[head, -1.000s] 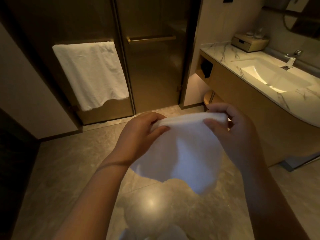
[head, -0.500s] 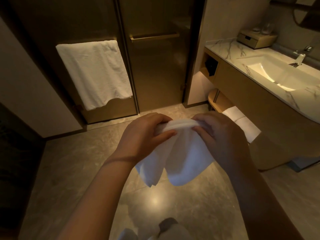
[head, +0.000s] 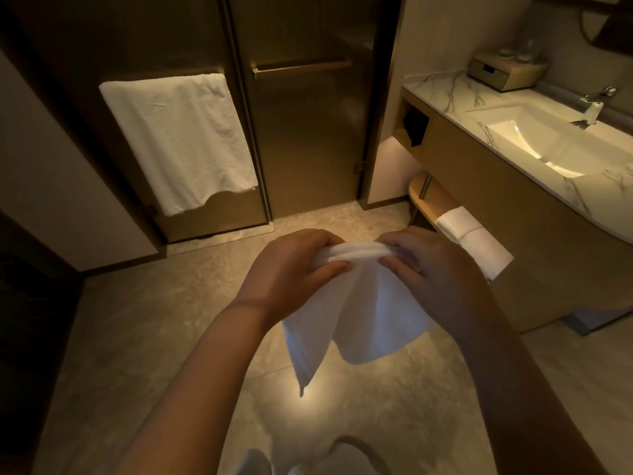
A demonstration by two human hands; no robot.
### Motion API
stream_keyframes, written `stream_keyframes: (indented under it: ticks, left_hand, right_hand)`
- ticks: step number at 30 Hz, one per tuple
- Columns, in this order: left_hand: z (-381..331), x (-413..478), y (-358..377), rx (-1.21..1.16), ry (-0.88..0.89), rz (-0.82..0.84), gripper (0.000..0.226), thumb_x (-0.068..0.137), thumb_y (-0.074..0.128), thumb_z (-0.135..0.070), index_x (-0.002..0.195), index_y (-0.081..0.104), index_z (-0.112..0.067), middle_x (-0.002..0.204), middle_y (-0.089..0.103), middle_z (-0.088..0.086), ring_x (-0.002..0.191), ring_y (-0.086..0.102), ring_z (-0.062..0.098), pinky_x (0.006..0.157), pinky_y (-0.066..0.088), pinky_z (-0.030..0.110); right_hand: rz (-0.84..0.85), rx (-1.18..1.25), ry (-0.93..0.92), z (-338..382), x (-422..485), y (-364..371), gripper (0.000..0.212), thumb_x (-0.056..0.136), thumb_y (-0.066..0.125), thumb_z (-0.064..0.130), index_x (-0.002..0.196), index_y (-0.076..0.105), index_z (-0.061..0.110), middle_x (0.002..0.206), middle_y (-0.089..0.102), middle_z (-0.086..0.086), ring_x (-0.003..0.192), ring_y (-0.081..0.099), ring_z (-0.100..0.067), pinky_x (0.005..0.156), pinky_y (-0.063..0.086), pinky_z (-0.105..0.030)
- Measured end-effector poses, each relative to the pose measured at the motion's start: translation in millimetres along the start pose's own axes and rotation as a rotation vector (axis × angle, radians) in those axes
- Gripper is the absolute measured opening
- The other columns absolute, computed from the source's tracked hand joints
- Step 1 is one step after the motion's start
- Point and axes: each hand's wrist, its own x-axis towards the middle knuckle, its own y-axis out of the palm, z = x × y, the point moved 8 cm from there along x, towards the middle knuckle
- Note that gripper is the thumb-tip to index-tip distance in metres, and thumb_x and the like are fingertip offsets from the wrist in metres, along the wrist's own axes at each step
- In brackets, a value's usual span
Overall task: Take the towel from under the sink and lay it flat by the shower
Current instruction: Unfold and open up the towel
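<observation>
A white towel (head: pixel 370 313) hangs in front of me above the floor, bunched along its top edge. My left hand (head: pixel 291 269) grips that edge on the left and my right hand (head: pixel 424 269) grips it on the right, the two hands close together. The towel's lower part droops in folds, with one corner pointing down. The glass shower door (head: pixel 308 132) stands straight ahead behind the hands. The sink (head: pixel 534 142) sits in a marble counter at the right.
A large white towel (head: pixel 178 142) hangs on a bar left of the shower door. Folded white towels (head: pixel 472 234) lie on the low shelf under the vanity (head: pixel 513 217). A small box (head: pixel 503 75) stands on the counter. Tiled floor (head: pixel 154 320) spreads around me.
My hands have come closer together, gathering the towel's top edge into a bunch. The spread cloth has narrowed into hanging folds. The view has shifted, and the folded towels under the vanity now show.
</observation>
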Motion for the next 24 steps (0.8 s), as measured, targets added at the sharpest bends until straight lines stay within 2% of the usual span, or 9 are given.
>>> stream_keyframes:
  ticks: [2, 5, 8, 10, 12, 15, 18, 20, 24]
  left_hand:
    - [6, -1, -3, -0.077, -0.044, -0.006, 0.022, 0.08, 0.064, -0.05, 0.098, 0.064, -0.037, 0.089, 0.064, -0.021, 0.082, 0.057, -0.002, 0.068, 0.045, 0.016]
    - [18, -5, -9, -0.167, -0.118, -0.018, 0.018, 0.075, 0.067, -0.05, 0.092, 0.064, -0.044, 0.087, 0.064, -0.028, 0.084, 0.057, -0.006, 0.068, 0.049, 0.019]
    - [21, -10, -13, -0.224, -0.137, -0.076, 0.013, 0.075, 0.07, -0.046, 0.084, 0.062, -0.051, 0.094, 0.061, -0.034, 0.086, 0.057, -0.007, 0.068, 0.048, 0.017]
    - [19, -11, -13, -0.249, -0.131, -0.114, 0.013, 0.075, 0.069, -0.046, 0.086, 0.063, -0.048, 0.097, 0.061, -0.032, 0.088, 0.057, -0.006, 0.069, 0.047, 0.018]
    - [17, -10, -12, -0.282, -0.129, -0.13, 0.015, 0.076, 0.071, -0.043, 0.09, 0.066, -0.043, 0.096, 0.063, -0.029, 0.088, 0.057, -0.004, 0.07, 0.05, 0.02]
    - [13, -9, -10, -0.326, -0.137, -0.122, 0.017, 0.075, 0.072, -0.04, 0.092, 0.068, -0.04, 0.092, 0.065, -0.026, 0.087, 0.059, -0.003, 0.07, 0.053, 0.021]
    - [11, -11, -10, -0.406, -0.167, -0.118, 0.021, 0.073, 0.071, -0.045, 0.093, 0.068, -0.04, 0.092, 0.066, -0.025, 0.087, 0.061, -0.002, 0.07, 0.053, 0.017]
    - [11, -13, -9, -0.461, -0.184, -0.116, 0.023, 0.072, 0.072, -0.044, 0.094, 0.068, -0.039, 0.092, 0.067, -0.023, 0.088, 0.063, 0.001, 0.072, 0.056, 0.023]
    - [4, -16, -11, -0.497, -0.17, -0.173, 0.019, 0.073, 0.075, -0.037, 0.091, 0.07, -0.036, 0.089, 0.07, -0.02, 0.086, 0.065, 0.004, 0.073, 0.057, 0.029]
  right_hand:
    - [-0.02, 0.033, -0.003, -2, 2, -3, 0.025, 0.091, 0.057, 0.024, 0.114, 0.064, 0.02, 0.108, 0.066, 0.004, 0.095, 0.053, -0.009, 0.078, 0.039, -0.02]
    - [-0.056, 0.02, -0.015, -3, 5, -9, 0.024, 0.091, 0.056, 0.023, 0.113, 0.064, 0.019, 0.107, 0.065, 0.005, 0.093, 0.05, -0.005, 0.077, 0.034, -0.012]
    - [-0.046, 0.005, -0.006, -3, 11, -9, 0.024, 0.092, 0.055, 0.022, 0.114, 0.062, 0.019, 0.11, 0.064, 0.004, 0.096, 0.049, -0.006, 0.08, 0.037, -0.02]
    - [-0.016, 0.005, -0.005, -1, 14, -7, 0.025, 0.091, 0.056, 0.025, 0.116, 0.061, 0.022, 0.111, 0.061, 0.008, 0.099, 0.047, -0.005, 0.082, 0.035, -0.022]
    - [0.034, 0.029, -0.034, 5, 15, -1, 0.027, 0.089, 0.059, 0.027, 0.117, 0.06, 0.026, 0.109, 0.057, 0.014, 0.1, 0.045, -0.003, 0.08, 0.033, -0.017]
    - [0.07, 0.017, -0.067, 11, 13, 6, 0.027, 0.089, 0.059, 0.026, 0.116, 0.062, 0.021, 0.111, 0.063, 0.006, 0.1, 0.052, -0.01, 0.084, 0.039, -0.024]
    - [0.037, 0.036, -0.086, 12, 12, 2, 0.025, 0.09, 0.058, 0.024, 0.114, 0.063, 0.019, 0.11, 0.065, 0.003, 0.096, 0.051, -0.008, 0.081, 0.037, -0.02]
    - [0.015, 0.039, -0.098, 12, 12, 0, 0.024, 0.09, 0.059, 0.023, 0.113, 0.064, 0.018, 0.109, 0.066, 0.002, 0.095, 0.049, -0.007, 0.078, 0.034, -0.016]
    - [-0.165, -0.048, -0.07, 14, 11, -7, 0.022, 0.086, 0.065, 0.023, 0.107, 0.068, 0.016, 0.107, 0.063, -0.005, 0.099, 0.051, -0.018, 0.083, 0.035, -0.028]
